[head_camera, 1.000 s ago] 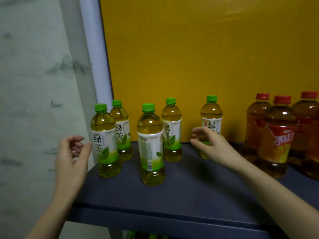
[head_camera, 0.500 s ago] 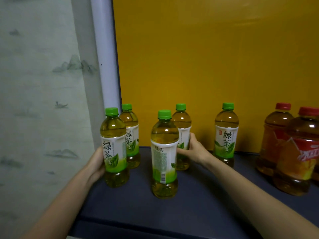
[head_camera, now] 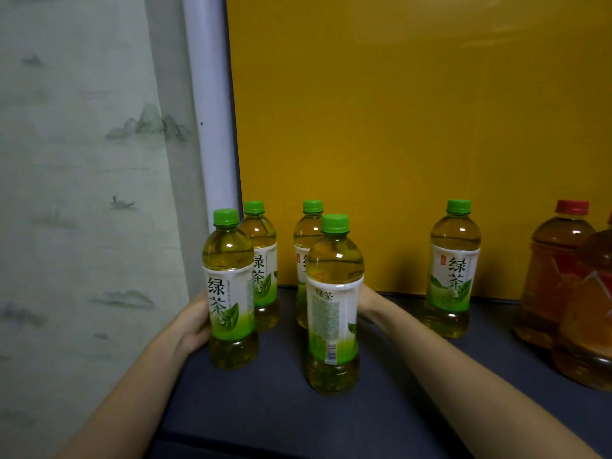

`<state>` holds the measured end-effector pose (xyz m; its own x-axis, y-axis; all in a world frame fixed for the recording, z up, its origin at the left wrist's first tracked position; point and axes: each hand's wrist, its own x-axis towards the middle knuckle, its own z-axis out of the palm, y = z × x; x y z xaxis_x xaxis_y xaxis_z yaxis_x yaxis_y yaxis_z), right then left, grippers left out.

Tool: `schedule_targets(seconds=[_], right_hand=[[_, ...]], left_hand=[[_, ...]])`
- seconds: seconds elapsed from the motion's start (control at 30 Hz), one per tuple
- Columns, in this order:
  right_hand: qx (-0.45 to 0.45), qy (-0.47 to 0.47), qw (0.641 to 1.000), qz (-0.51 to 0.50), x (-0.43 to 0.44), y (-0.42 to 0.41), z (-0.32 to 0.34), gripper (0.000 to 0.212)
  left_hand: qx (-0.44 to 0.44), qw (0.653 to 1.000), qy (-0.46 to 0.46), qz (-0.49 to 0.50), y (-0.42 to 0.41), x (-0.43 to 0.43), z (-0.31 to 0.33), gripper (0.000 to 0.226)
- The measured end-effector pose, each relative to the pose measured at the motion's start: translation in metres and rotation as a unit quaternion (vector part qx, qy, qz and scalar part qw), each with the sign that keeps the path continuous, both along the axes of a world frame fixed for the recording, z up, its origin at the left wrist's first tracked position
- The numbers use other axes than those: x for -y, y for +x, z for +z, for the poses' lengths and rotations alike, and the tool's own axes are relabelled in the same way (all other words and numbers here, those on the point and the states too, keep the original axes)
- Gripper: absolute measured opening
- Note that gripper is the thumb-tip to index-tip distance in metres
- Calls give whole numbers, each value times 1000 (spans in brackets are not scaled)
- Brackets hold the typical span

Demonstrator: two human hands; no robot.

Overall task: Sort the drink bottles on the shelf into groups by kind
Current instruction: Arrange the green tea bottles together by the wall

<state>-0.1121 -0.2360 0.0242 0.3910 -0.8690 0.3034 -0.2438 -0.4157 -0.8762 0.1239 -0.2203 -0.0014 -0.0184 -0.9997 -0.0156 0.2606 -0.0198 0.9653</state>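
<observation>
Several green-capped green tea bottles stand on the dark shelf (head_camera: 265, 409). My left hand (head_camera: 192, 326) is wrapped around the front-left green tea bottle (head_camera: 230, 293) from its left side. Behind it stands another green tea bottle (head_camera: 263, 270). My right hand (head_camera: 367, 299) reaches behind the front-middle bottle (head_camera: 332, 309) and grips the back-middle bottle (head_camera: 304, 256); its fingers are hidden. One more green tea bottle (head_camera: 452, 276) stands apart to the right. Brown red-capped bottles (head_camera: 556, 276) are grouped at the far right.
A yellow back panel (head_camera: 414, 127) closes the shelf behind the bottles. A white post (head_camera: 208, 111) and a patterned wall lie at the left. Open shelf surface lies in front of the bottles and between the two kinds.
Both hands have closed on bottles: the left on the front-left one, the right on the back-middle one. The back-middle bottle has shifted left toward the back-left bottle.
</observation>
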Motion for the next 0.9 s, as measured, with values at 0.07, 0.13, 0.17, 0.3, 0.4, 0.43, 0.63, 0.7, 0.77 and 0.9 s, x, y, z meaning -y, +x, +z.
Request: schedule_targets(seconds=[0.07,0.13,0.17,0.3,0.4,0.43,0.63,0.7,0.77,0.9], right_hand=[[-1,-5,1000,-8,7,2,-5,39],[-20,-7,1000,-15,2,4,-2,38],[-28,-5,999,-19,-1,3,-2,34],[-79,-1,997,-3,-16,-7,4,13],[-112,-45,990,-70,-23,-30,3,30],[-112,-98,981,-122,-28,-41,2,28],[25,-314,813,-490,-56,-113,4,58],[36,-173,856,-486,-44,-130,0,88],[45,-47,909,-413,-33,-137,-6,98],[23,7,931,-364,-26,-135,-18,75]], left_hand=[[1,1000,-5,7,-2,0,-1,26],[9,1000,-11,9,-4,-2,0,26],[12,1000,-13,9,-4,-2,0,26],[30,999,-22,-3,-4,-7,3,23],[72,997,-28,18,1,-11,1,18],[87,995,-32,33,3,-12,0,18],[80,991,-86,70,14,-30,-11,30],[42,992,-103,68,14,-37,-17,33],[29,991,-120,42,12,-44,-21,34],[94,983,-159,-17,13,-48,-32,55]])
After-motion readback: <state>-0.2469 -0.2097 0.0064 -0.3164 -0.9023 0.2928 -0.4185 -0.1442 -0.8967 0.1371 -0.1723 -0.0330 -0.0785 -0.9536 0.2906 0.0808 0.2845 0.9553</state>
